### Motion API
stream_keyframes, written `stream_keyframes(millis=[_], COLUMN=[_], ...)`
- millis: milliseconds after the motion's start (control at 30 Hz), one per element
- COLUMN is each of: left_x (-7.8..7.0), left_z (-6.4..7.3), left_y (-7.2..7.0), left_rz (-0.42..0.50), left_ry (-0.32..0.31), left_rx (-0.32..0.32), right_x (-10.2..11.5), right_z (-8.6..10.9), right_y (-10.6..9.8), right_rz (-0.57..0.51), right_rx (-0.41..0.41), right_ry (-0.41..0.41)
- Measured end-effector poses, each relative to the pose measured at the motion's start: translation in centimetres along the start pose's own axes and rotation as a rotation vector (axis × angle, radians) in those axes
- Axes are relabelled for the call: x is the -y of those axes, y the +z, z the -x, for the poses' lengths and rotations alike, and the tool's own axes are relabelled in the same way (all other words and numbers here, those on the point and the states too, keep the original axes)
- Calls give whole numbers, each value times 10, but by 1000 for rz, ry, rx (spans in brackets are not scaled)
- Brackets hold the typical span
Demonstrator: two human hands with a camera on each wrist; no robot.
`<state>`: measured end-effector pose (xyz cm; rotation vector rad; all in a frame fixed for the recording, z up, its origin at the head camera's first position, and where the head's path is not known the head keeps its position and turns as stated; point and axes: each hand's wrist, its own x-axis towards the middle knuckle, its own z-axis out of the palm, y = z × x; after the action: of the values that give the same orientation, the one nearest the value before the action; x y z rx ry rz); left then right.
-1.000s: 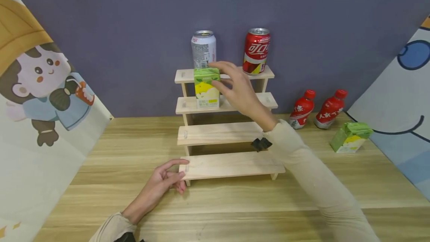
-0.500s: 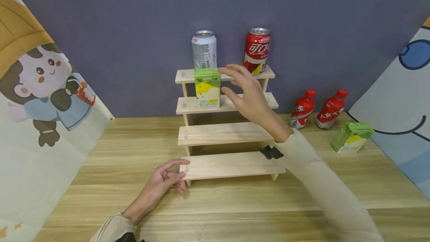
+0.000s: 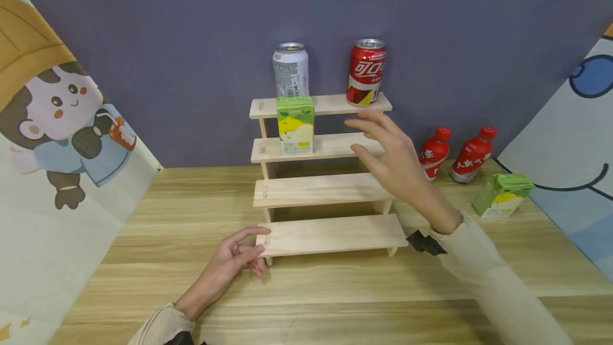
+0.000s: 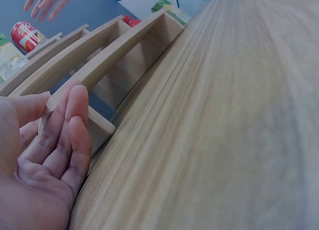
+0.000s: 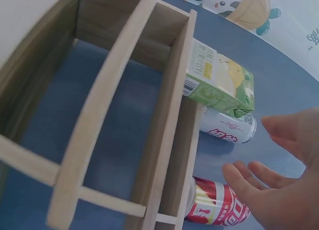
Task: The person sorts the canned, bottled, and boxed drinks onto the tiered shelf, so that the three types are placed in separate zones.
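Observation:
A stepped wooden display stand (image 3: 330,234) rises in tiers against the back wall. My left hand (image 3: 232,257) grips the left end of its lowest step, thumb and fingers at the edge in the left wrist view. A green-and-yellow juice box (image 3: 295,126) stands upright at the left of the second step from the top. Behind it on the top step is a white can (image 3: 291,71), its base hidden; a red cola can (image 3: 366,71) is at that step's right. My right hand (image 3: 397,158) hovers beside the stand's right side, fingers apart and holding nothing.
Right of the stand, two red-capped bottles (image 3: 437,148) stand on the wood-grain table (image 3: 201,201), one partly behind the right hand. Another green juice box (image 3: 500,196) stands nearer, by the right wall panel. A cartoon panel (image 3: 67,121) borders the left side.
My right hand has let go of the juice box and drawn away to the right and down. The box stays on its step. My left hand has not moved.

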<state>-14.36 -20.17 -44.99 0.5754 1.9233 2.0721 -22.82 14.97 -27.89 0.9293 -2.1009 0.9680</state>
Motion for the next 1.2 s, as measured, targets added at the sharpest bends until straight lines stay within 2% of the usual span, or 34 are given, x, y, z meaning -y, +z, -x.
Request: stream_keyframes(millis=[500,933,1200], left_x=[0,-1,0], left_z=[0,1,0], left_y=[0,1,0], left_rz=[1,4,6], left_ry=[-8,-17,-7], left_rx=[0,-1,2], right_x=[-9,-20,-29], right_z=[42,73,88], right_y=[-15,-34,-45], right_rz=[129,176,257], right_rx=[29,53,70], right_ry=[27,65,126])
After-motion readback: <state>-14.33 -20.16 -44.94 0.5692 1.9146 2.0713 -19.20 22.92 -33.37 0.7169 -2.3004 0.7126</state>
